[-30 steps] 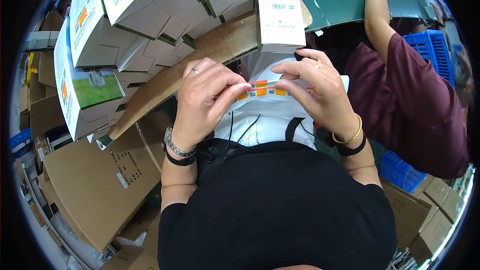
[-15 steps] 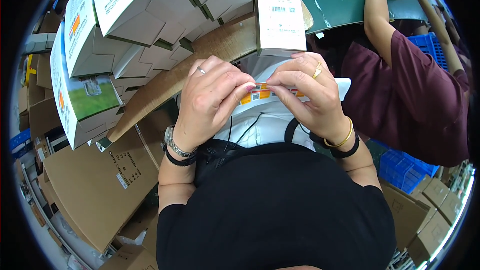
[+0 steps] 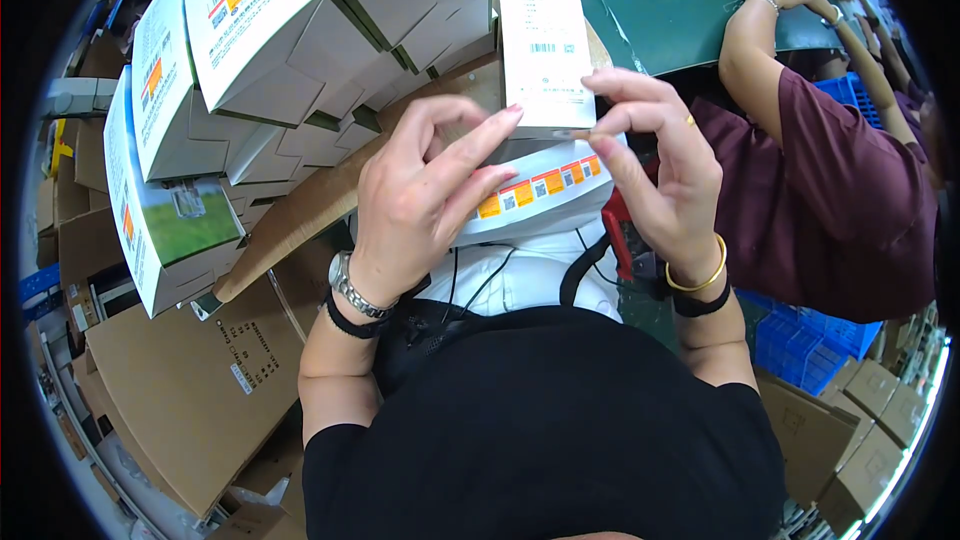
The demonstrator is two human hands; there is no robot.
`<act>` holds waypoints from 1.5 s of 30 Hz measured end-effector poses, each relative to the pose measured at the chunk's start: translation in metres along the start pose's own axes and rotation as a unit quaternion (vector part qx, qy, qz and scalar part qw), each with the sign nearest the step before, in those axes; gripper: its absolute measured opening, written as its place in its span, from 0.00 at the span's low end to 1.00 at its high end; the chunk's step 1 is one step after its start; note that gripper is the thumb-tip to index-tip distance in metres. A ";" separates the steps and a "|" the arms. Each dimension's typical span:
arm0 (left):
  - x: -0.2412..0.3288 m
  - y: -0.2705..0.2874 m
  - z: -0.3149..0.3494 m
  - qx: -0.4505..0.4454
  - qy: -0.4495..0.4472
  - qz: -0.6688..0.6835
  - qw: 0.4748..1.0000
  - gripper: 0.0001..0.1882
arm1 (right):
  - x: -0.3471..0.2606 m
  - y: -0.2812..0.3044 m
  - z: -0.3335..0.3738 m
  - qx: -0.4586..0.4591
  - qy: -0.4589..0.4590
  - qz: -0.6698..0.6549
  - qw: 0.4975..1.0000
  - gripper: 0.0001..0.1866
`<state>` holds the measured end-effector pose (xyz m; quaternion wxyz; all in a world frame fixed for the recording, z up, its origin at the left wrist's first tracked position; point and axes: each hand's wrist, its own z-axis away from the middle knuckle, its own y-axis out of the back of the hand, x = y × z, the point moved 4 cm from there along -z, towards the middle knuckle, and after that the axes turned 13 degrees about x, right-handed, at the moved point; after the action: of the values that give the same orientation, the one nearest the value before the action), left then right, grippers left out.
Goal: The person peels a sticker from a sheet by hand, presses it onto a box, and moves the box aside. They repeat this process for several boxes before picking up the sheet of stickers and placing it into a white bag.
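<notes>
In front of me a white strip of orange labels [image 3: 547, 183] curves across my lap, small square codes printed along it. My left hand [image 3: 415, 180] has its thumb against the strip's left end, the index finger stretched toward a white box; its lower fingers are partly hidden. Just above the strip's right end, my right hand [image 3: 668, 165] pinches a thin small sticker [image 3: 574, 134], seen almost edge-on, between thumb and index finger. This sticker is by the lower end of the white box [image 3: 545, 45], which lies printed side up on the table's edge.
Several white-and-green boxes [image 3: 265, 30] with orange labels are stacked at left on a wooden board [image 3: 300, 215]. A large carton [image 3: 200, 380] stands below. At right, a person in a maroon shirt [image 3: 840, 210] works at the green table [image 3: 665, 0]; blue crates [image 3: 800, 340] stand behind.
My hands have moved apart; the right one has left the strip, now pinching a small sticker near the box. More of the strip's labels show. The co-worker's hands have shifted.
</notes>
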<state>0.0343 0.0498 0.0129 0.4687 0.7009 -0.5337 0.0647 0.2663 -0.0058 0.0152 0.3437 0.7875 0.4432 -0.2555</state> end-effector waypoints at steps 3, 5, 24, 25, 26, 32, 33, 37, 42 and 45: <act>-0.007 -0.013 -0.005 0.006 -0.010 -0.007 1.000 0.27 | 0.008 -0.002 -0.007 0.014 -0.012 -0.005 1.000 0.06; -0.013 -0.024 -0.008 0.017 -0.024 0.018 0.999 0.26 | 0.012 -0.007 -0.005 -0.012 -0.035 -0.006 0.999 0.05; -0.007 -0.029 -0.009 0.058 -0.037 0.033 0.997 0.16 | 0.050 -0.007 -0.066 -0.104 -0.066 0.056 0.991 0.10; -0.007 -0.029 -0.009 0.059 -0.042 0.033 0.997 0.16 | 0.051 -0.008 -0.068 -0.116 -0.066 0.060 0.989 0.10; -0.008 -0.029 -0.009 0.058 -0.040 0.032 0.997 0.16 | 0.051 -0.009 -0.069 -0.128 -0.067 0.064 0.987 0.10; -0.010 -0.030 -0.010 0.068 -0.036 0.028 0.997 0.14 | 0.055 -0.010 -0.073 -0.149 -0.078 0.073 0.983 0.10; -0.010 -0.030 -0.010 0.066 -0.035 0.028 0.997 0.14 | 0.055 -0.010 -0.073 -0.148 -0.078 0.073 0.983 0.11; -0.009 -0.030 -0.011 0.061 -0.034 0.031 0.997 0.14 | 0.057 -0.010 -0.073 -0.146 -0.074 0.073 0.984 0.11; -0.010 -0.032 -0.011 0.069 -0.054 0.032 0.996 0.15 | 0.057 -0.011 -0.074 -0.150 -0.072 0.080 0.983 0.11; -0.011 -0.032 -0.011 0.069 -0.056 0.032 0.996 0.15 | 0.057 -0.011 -0.072 -0.146 -0.064 0.078 0.984 0.10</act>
<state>0.0600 0.0652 -0.0064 0.3863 0.7164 -0.5759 0.0767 0.2911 0.0834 0.0175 0.5016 0.7432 0.3897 -0.2100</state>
